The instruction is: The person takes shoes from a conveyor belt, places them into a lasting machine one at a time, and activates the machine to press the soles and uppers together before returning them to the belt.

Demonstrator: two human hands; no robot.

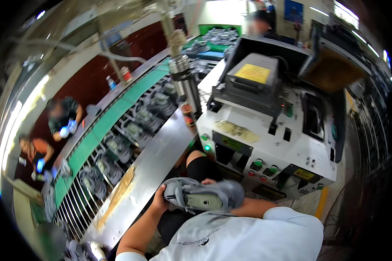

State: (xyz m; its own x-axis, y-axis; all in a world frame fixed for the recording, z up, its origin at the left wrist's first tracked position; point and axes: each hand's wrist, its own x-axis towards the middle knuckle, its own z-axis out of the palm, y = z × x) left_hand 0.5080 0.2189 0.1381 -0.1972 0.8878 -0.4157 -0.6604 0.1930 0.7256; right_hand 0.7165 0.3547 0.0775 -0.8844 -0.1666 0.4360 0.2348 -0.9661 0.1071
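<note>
A grey shoe (203, 202) is held above my lap with its pale-green sole turned up. My left hand (160, 198) grips the shoe's left end, thumb and fingers around its edge. Behind the shoe, fingers of my right hand (209, 181) show at its far side; the rest of that hand is hidden by the shoe. The shoe's right end is blurred. Just beyond stands a white machine (235, 126) with green and red buttons and a grey block on top.
A metal ledge (150, 163) runs along my left. Past it, several grey shoes (117, 145) lie on a rack of rods beside a green belt (100, 130). Two people (65, 117) work across the belt. Another person (259, 26) is behind the machine. A metal post (183, 78) rises ahead.
</note>
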